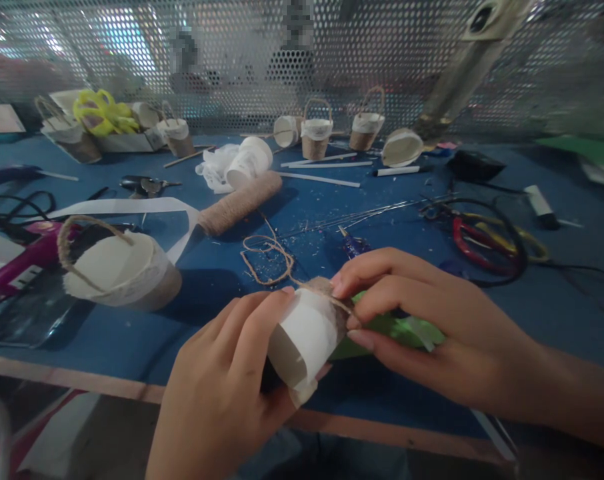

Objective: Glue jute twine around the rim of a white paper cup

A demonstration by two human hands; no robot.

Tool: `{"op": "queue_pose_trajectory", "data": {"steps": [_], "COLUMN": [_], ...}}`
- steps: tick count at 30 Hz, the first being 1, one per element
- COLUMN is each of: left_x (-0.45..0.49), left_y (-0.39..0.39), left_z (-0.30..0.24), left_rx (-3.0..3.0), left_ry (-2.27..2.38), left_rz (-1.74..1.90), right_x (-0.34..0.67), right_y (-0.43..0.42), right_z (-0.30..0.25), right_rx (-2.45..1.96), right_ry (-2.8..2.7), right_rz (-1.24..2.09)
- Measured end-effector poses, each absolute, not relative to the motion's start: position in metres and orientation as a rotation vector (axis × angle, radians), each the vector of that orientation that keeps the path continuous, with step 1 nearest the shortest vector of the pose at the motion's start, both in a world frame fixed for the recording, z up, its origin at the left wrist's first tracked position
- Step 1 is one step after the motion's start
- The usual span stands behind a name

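Observation:
My left hand is wrapped around a small white paper cup lying on its side near the table's front edge. My right hand pinches a strand of jute twine against the cup's base, where a band of twine shows. The loose twine loops across the blue table top toward a twine spool. A green object lies under my right palm, partly hidden.
A finished cup basket with a twine handle stands at the left beside a magenta glue gun. More small baskets line the back by a perforated screen. Scissors, cables, sticks and a marker lie around.

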State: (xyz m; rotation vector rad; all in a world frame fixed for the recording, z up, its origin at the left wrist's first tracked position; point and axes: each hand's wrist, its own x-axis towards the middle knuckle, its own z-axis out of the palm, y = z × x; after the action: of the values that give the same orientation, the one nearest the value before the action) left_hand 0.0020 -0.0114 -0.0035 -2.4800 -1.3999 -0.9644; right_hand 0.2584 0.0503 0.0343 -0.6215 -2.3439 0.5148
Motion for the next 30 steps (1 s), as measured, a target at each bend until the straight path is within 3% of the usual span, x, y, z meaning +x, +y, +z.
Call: {"op": "queue_pose_trajectory", "data": {"steps": [30], "left_x": [0.0027], "left_y": [-0.0120], "left_z": [-0.0024], "left_rx": [-2.478], "left_ry": [-1.394], "left_rz": [-0.957], "right_x": [0.2564], "right_y": [0.0517], "right_z": [0.0350], "right_rx": [-0.645], "right_ry": [-2.335], "right_rz": [0.490]}}
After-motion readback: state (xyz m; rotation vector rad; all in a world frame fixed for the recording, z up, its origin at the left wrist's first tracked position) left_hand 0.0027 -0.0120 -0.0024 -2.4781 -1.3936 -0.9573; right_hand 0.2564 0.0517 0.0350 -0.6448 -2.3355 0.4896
